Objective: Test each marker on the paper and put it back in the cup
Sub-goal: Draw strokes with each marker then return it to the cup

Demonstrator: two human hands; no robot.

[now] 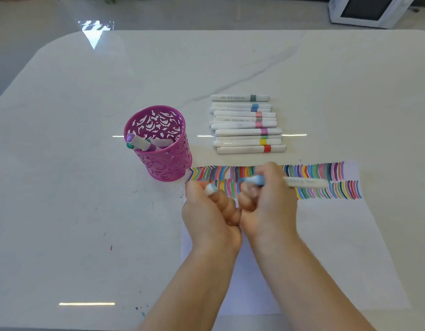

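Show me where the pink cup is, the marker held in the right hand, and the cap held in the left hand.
Cup [167, 167]: head view, on its front wall.
Marker [304, 182]: head view, on the white barrel.
Cap [210, 189]: head view, on its rounded end.

Likely a home: a glossy marble-look table, a white microwave beyond it, polished floor.

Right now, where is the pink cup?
Head view, left of centre: the pink cup stands by the far-left corner of the paper, left of the loose markers.
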